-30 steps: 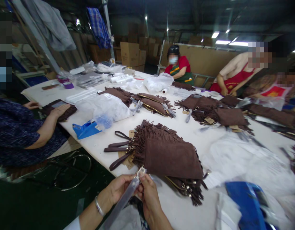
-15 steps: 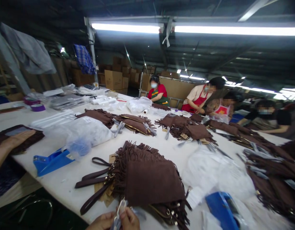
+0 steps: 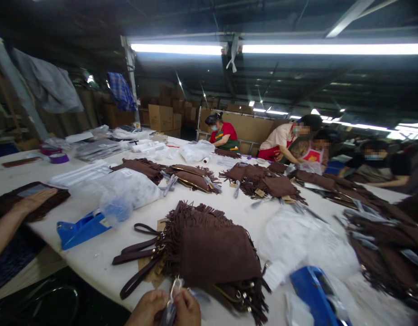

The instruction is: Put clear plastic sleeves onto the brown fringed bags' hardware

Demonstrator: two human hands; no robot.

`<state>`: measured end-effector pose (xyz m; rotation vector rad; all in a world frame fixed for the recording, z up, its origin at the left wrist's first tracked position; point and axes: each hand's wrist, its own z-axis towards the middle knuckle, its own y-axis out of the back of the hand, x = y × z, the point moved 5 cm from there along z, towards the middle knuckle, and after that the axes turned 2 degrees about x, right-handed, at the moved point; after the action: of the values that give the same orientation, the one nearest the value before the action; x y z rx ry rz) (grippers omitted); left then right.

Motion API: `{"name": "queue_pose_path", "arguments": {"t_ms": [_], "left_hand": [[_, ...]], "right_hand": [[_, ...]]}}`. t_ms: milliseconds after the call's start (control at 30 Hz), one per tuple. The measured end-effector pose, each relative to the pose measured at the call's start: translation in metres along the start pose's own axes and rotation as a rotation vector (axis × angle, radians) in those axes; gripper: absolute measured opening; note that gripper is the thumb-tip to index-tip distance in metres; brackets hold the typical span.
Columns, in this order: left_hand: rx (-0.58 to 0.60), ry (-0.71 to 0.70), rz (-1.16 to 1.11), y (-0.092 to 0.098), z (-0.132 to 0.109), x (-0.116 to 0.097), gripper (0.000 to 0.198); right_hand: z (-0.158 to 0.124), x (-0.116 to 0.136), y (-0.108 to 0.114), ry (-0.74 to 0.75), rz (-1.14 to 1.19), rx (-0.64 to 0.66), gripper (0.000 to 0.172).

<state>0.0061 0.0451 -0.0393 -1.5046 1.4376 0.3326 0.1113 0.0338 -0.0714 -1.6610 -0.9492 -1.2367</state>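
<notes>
At the bottom edge of the view my left hand (image 3: 148, 309) and my right hand (image 3: 188, 309) are pressed together. Both pinch a narrow clear plastic sleeve with a small metal clasp (image 3: 175, 290) at its top. Just beyond them lies a stack of brown suede fringed bags (image 3: 212, 251) with brown wrist straps (image 3: 134, 253) and paper tags trailing to the left on the white table (image 3: 93, 258).
More fringed bags (image 3: 192, 174) and clear plastic bags (image 3: 127, 190) cover the table. Blue tape dispensers sit at left (image 3: 80, 228) and at lower right (image 3: 317, 290). A neighbour's hand (image 3: 34, 199) rests on a bag at left. Several people work along the far right side.
The camera tilted up and turned right over the second, so my hands dropped to the bottom edge. They keep pinching the plastic sleeve; since half a second ago little has moved.
</notes>
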Motion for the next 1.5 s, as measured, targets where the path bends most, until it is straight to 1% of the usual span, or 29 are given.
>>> {"name": "queue_pose_path", "arguments": {"t_ms": [100,200,233,300,400,467,533,600,700,767,833,867,933,1000,1033,1100,1200,1300,1367,1400,1433,1500], "left_hand": [[-0.034,-0.051,0.026,0.008,0.004,0.007,0.044],[-0.070,-0.114,0.180,0.012,0.006,0.008,0.051],[-0.087,-0.114,0.226,0.013,0.005,0.008,0.050],[-0.078,-0.076,0.272,0.010,0.002,0.006,0.043],[0.002,0.000,0.275,0.000,-0.003,0.001,0.033],[0.039,0.030,0.261,-0.006,-0.005,-0.004,0.031],[0.081,0.046,0.247,-0.009,-0.006,-0.006,0.029],[0.122,0.051,0.238,-0.008,-0.008,-0.007,0.028],[0.131,0.035,0.172,0.001,-0.010,-0.007,0.030],[0.112,0.044,0.087,0.007,-0.012,-0.003,0.034],[0.092,0.073,0.026,0.009,-0.013,0.000,0.039],[0.084,0.086,0.014,0.008,-0.012,0.002,0.042],[0.071,0.098,0.019,0.003,-0.010,0.002,0.047],[0.044,0.081,0.060,-0.004,-0.004,-0.001,0.050],[0.018,0.057,0.103,-0.008,0.000,-0.003,0.051],[-0.030,0.000,0.202,-0.013,0.009,-0.011,0.049],[-0.057,-0.051,0.298,-0.021,0.017,-0.027,0.043],[-0.019,-0.071,0.319,-0.032,0.015,-0.049,0.035],[0.039,-0.072,0.314,-0.041,0.010,-0.063,0.031],[0.083,-0.068,0.307,-0.047,0.007,-0.067,0.030],[0.135,-0.060,0.298,-0.053,0.003,-0.069,0.030],[0.240,-0.029,0.282,-0.062,-0.003,-0.065,0.030]], "right_hand": [[-0.002,0.011,-0.003,-0.077,0.048,-0.016,0.042],[-0.009,0.020,-0.008,-0.241,0.133,0.038,0.042],[-0.012,0.021,-0.009,-0.301,0.150,0.059,0.041],[-0.016,0.020,-0.008,-0.403,0.167,0.096,0.040],[-0.018,0.013,-0.007,-0.515,0.183,0.135,0.043],[-0.020,0.011,-0.008,-0.551,0.196,0.140,0.044],[-0.022,0.011,-0.009,-0.555,0.210,0.137,0.044],[-0.029,0.011,-0.007,-0.549,0.223,0.133,0.047],[-0.045,0.012,0.009,-0.515,0.195,0.126,0.058],[-0.055,0.015,0.029,-0.470,0.104,0.153,0.064],[-0.060,0.023,0.055,-0.402,0.002,0.177,0.058],[-0.060,0.029,0.069,-0.359,-0.032,0.166,0.053],[-0.054,0.044,0.098,-0.266,-0.062,0.080,0.048],[-0.046,0.057,0.124,-0.212,-0.063,-0.020,0.048],[-0.041,0.062,0.133,-0.211,-0.058,-0.051,0.049],[-0.033,0.067,0.145,-0.236,-0.041,-0.070,0.052],[-0.024,0.067,0.153,-0.290,-0.032,-0.076,0.053],[-0.019,0.069,0.153,-0.362,-0.035,-0.101,0.053],[-0.017,0.073,0.147,-0.442,0.022,-0.089,0.053],[-0.016,0.076,0.142,-0.479,0.086,-0.069,0.053],[-0.015,0.079,0.135,-0.505,0.169,-0.048,0.053],[-0.009,0.086,0.120,-0.511,0.355,-0.024,0.048]]}}
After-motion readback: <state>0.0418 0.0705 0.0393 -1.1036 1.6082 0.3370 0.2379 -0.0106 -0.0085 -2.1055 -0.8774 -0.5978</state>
